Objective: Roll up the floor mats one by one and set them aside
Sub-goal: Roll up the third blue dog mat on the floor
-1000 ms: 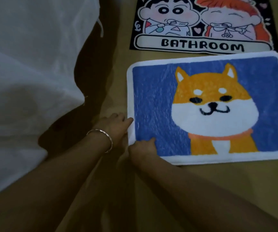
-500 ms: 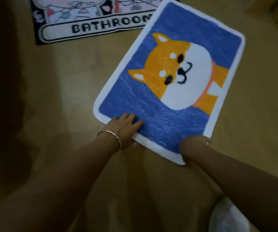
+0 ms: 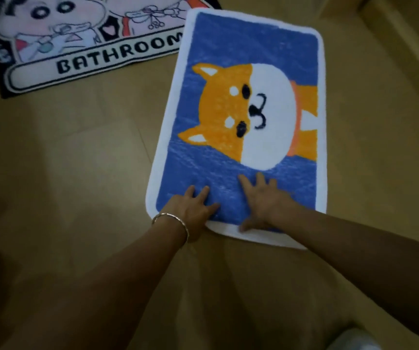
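A blue mat with an orange and white dog and a white border (image 3: 243, 59) lies flat on the tan floor, its short end toward me. My left hand (image 3: 190, 208), a silver bangle on its wrist, rests with spread fingers on the mat's near left corner. My right hand (image 3: 264, 200) lies flat on the blue pile beside it, thumb on the white near edge. A second mat (image 3: 82, 46), black with cartoon figures and the word BATHROOM, lies flat at the upper left; the dog mat's far corner overlaps its right end.
Tan floor (image 3: 77, 173) surrounds both mats. A raised tan ledge or step (image 3: 405, 46) runs along the upper right. A pale object (image 3: 349, 339) shows at the bottom right corner.
The dog mat has turned so its short end faces me and it now overlaps the BATHROOM mat. My right hand moved from the mat's near corner onto the blue area beside my left hand.
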